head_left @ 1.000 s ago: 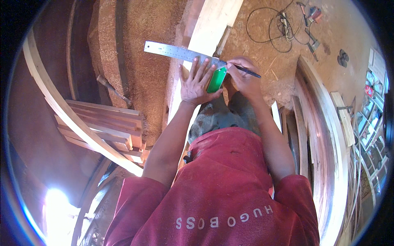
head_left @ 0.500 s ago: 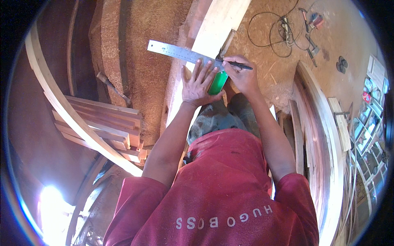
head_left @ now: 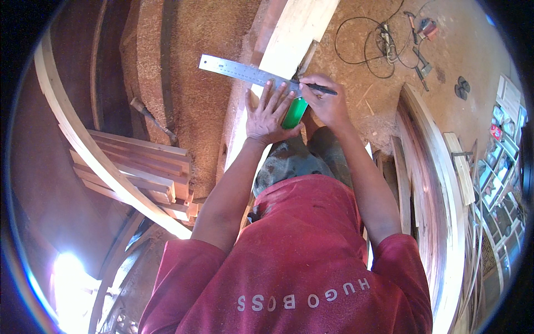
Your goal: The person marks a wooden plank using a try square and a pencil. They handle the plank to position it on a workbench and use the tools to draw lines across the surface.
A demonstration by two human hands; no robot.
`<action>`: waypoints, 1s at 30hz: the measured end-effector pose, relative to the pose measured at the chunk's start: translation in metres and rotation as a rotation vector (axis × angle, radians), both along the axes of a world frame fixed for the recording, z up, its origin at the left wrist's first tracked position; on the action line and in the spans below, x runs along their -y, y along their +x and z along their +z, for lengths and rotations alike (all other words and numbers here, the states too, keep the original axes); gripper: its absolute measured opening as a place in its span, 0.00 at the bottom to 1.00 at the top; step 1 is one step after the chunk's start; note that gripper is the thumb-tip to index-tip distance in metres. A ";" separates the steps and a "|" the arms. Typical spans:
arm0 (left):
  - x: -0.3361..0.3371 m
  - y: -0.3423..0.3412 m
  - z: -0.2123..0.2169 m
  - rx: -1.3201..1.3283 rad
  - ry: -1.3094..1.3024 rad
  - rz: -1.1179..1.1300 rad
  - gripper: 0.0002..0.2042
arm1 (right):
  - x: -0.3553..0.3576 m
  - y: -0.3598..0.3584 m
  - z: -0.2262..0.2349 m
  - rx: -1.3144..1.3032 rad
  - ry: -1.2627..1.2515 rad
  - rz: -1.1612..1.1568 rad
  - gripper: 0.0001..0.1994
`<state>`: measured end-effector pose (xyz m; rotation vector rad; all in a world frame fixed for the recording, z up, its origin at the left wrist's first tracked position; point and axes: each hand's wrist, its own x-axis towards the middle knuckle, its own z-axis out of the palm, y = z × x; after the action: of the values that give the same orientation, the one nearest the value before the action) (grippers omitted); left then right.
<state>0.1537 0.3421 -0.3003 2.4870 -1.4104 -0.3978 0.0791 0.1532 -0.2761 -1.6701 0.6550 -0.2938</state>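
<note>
A try square with a steel ruled blade [head_left: 233, 69] and a green handle [head_left: 295, 113] lies across a pale wooden plank [head_left: 296, 38]. My left hand [head_left: 269, 116] presses flat on the square, its fingers spread over the blade and the thumb by the lower end of the handle. A black pen [head_left: 321, 88] is pinched in the fingers of my right hand [head_left: 327, 103]. Its writing end points left, close to where the blade meets the handle. The fingers partly hide the tip, so I cannot tell whether it touches the wood.
Sawdust covers the ground to the left, where a stack of boards [head_left: 139, 161] lies under a curved strip [head_left: 105, 161]. Large curved timbers [head_left: 436, 183] stand at right. Beyond them are a cable [head_left: 361, 47], a hammer [head_left: 410, 28] and a pair of sandals [head_left: 462, 88].
My right hand and the pen have shifted slightly left. The left hand, the try square and the plank look unmoved.
</note>
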 end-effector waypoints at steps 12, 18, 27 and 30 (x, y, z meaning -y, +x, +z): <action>-0.002 0.000 0.000 -0.015 0.039 0.004 0.49 | 0.009 0.008 0.017 0.010 -0.036 0.092 0.08; -0.003 0.000 -0.002 -0.015 0.003 0.000 0.49 | 0.006 0.014 0.014 0.071 -0.020 0.111 0.07; -0.006 0.000 -0.002 0.005 0.010 0.006 0.49 | 0.028 -0.040 0.008 -0.129 -0.232 -0.027 0.11; -0.005 0.002 -0.001 0.017 -0.012 -0.005 0.50 | 0.025 -0.058 -0.010 -0.334 0.106 -0.118 0.13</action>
<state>0.1558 0.3472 -0.3008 2.4835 -1.4222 -0.3691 0.0216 0.1284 -0.2859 -1.5949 1.0032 -0.0610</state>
